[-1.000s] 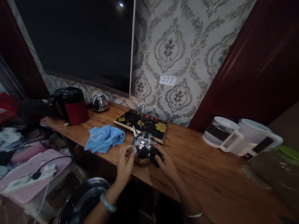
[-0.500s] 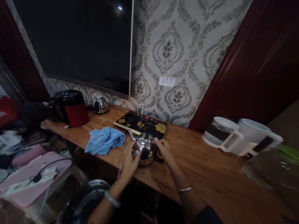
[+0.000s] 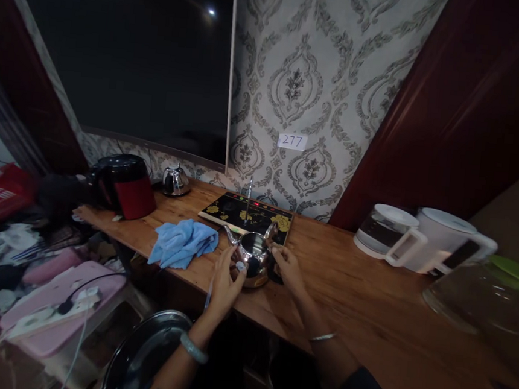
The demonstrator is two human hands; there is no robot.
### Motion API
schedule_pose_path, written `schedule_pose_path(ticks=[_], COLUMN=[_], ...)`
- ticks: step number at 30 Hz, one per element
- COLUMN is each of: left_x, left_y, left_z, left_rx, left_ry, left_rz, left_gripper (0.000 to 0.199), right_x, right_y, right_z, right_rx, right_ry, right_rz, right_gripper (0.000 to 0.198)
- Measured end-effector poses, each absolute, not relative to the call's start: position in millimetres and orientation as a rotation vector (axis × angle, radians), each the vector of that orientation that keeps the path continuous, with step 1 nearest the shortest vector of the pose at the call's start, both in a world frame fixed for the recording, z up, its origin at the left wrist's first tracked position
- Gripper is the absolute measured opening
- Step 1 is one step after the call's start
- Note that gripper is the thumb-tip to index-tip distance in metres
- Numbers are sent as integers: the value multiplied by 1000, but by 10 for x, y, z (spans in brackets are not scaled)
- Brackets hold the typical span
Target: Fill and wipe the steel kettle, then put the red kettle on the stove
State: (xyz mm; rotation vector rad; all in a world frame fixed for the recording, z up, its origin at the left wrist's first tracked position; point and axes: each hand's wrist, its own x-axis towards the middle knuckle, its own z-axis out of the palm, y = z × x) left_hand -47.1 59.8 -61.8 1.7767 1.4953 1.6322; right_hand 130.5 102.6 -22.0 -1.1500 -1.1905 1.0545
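Head | wooden counter [image 3: 351, 293] | patterned wallpaper [image 3: 295, 82] | left fingers [image 3: 225, 258], right fingers [image 3: 284, 258] at teapot [image 3: 256, 268], cannot tell grip

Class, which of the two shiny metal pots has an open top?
The spouted teapot between the left hand and right hand: its mouth is open, while the rear pot near the television looks covered.

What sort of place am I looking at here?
Probably a living room or similar room in a home, perhaps set up for tea. The large black flat-screen television, patterned grey-and-white wallpaper and small, shiny silver metal teapot suggest it.
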Motion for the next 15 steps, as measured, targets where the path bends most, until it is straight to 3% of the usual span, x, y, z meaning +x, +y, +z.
schedule_pose_path(ticks=[6,15], left_x=[-474,-453], left_y=[615,452], left_z=[-710,-742], left_rx=[1767,1838], left_ry=[1480,1582], left_rz=[1612,1659], left_gripper=[64,68], right_x=[1275,1242], right_y=[1063,1357], right_z=[-292,-315], right_rx=[-1054,-1050], right_ry=[-1231,-1279], right_rz=[873,848], right_gripper=[53,51])
